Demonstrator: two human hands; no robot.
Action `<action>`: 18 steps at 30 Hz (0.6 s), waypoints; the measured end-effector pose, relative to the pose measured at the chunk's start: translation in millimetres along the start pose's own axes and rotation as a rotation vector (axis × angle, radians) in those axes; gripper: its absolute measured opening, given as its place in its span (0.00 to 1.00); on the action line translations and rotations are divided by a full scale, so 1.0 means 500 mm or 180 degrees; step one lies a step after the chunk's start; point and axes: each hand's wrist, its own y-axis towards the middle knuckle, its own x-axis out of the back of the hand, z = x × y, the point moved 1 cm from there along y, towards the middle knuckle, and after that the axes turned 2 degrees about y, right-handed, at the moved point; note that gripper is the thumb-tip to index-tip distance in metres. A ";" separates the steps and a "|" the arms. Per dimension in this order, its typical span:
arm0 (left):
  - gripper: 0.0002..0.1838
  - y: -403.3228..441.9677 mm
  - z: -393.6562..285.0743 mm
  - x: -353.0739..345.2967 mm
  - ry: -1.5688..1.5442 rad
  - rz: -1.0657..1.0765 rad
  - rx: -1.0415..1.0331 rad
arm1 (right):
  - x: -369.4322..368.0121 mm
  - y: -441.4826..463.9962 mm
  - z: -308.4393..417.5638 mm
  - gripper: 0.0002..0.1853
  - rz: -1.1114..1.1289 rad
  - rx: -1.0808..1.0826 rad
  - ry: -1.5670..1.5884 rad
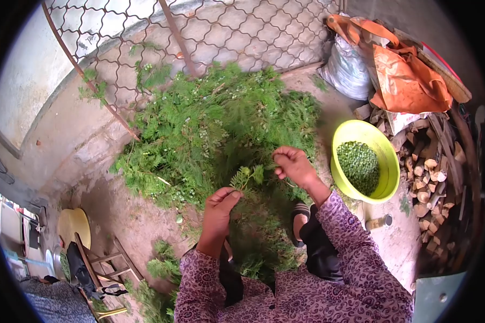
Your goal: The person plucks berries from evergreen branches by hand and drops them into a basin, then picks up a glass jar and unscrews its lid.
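My left hand (219, 209) pinches a small green sprig (244, 179) between thumb and fingertips, its leafy end pointing up and right. A short way right of the sprig is my right hand (296, 167), its fingers curled and thumb pressed in; whatever they hold, if anything, is too small to make out. Beyond both hands spreads a large heap of leafy green branches (199, 118), dotted with pale round berries. Right of my right hand, a yellow-green basin (392, 175) holds many small green berries (357, 166).
A jar (380, 222) lies on the floor below the basin. Stacked firewood (425, 183), a white sack (347, 67) and an orange bag (407, 78) line the right side. A metal lattice (237, 32) stands behind the heap. At lower left are a wooden chair (110, 261) and another person's patterned clothing (56, 301).
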 end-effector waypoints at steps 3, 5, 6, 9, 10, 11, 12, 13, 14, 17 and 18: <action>0.04 0.003 0.004 -0.003 0.0143 0.0064 0.0029 | -0.005 -0.007 0.028 0.08 0.0662 -0.1577 0.2833; 0.04 0.009 0.009 -0.006 0.0154 0.0153 0.0057 | -0.018 -0.015 0.051 0.08 0.0694 -0.1588 0.2723; 0.04 0.012 0.012 -0.005 0.0150 0.0134 0.0086 | -0.024 -0.018 0.070 0.08 0.0730 -0.1602 0.2610; 0.04 0.013 0.015 -0.005 0.0164 0.0086 0.0116 | -0.033 -0.011 0.059 0.09 0.0958 -0.1470 0.2128; 0.04 0.013 0.016 -0.005 0.0164 0.0063 0.0119 | -0.035 -0.008 0.052 0.10 0.1146 -0.1316 0.1747; 0.04 0.014 0.017 -0.005 0.0169 0.0062 0.0123 | -0.038 -0.008 0.047 0.10 0.1145 -0.1318 0.1753; 0.04 0.014 0.019 -0.004 0.0168 0.0082 0.0127 | -0.042 -0.007 0.045 0.12 0.1186 -0.1273 0.1709; 0.05 0.015 0.020 -0.004 0.0170 0.0103 0.0133 | -0.044 -0.008 0.043 0.14 0.1225 -0.1230 0.1667; 0.05 0.013 0.019 -0.004 0.0179 0.0105 0.0141 | -0.045 -0.008 0.042 0.14 0.1220 -0.1232 0.1677; 0.05 0.009 0.011 -0.010 0.0015 0.0076 0.0381 | -0.046 -0.005 0.040 0.11 0.0983 -0.1285 0.1726; 0.05 0.008 0.010 -0.015 0.0063 0.0123 0.0311 | -0.048 -0.004 0.036 0.09 0.0863 -0.1151 0.1467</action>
